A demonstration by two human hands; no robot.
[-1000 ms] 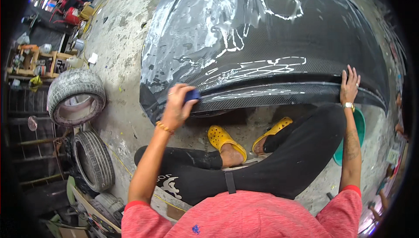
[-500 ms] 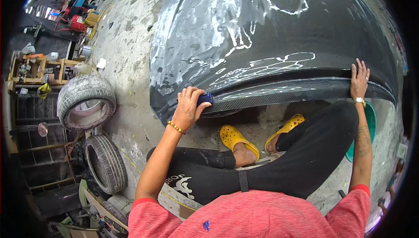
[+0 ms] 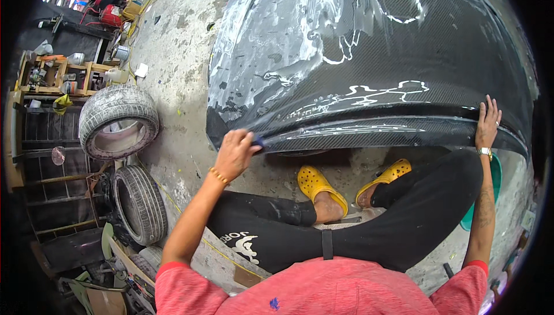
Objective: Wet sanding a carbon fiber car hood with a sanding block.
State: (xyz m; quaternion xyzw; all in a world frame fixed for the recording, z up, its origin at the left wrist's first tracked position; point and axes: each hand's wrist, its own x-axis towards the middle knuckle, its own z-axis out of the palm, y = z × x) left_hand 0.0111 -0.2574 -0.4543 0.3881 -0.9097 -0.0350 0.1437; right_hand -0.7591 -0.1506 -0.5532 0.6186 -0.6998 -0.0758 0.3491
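Observation:
A glossy wet carbon-fibre car hood (image 3: 398, 72) fills the upper right, its near edge just beyond my feet. My left hand (image 3: 234, 154) is closed around a small dark blue sanding block (image 3: 257, 143) at the hood's near left corner; the hand is slightly blurred and hides part of the block. Flat against the near right edge lies my right hand (image 3: 488, 122), with straight fingers and nothing held. Whitish wet residue (image 3: 271, 43) covers much of the hood's left side.
Two worn tyres (image 3: 119, 121) stand at the left beside a wooden shelf (image 3: 69, 75) with cans and jars. A green basin (image 3: 495, 182) sits partly behind my right forearm. Yellow clogs (image 3: 317, 187) are on my feet, on the stained concrete floor (image 3: 179, 84).
My left hand has moved with the sanding block a little left and nearer along the hood's near edge. My right hand keeps its place on the hood. The whole view has shifted slightly.

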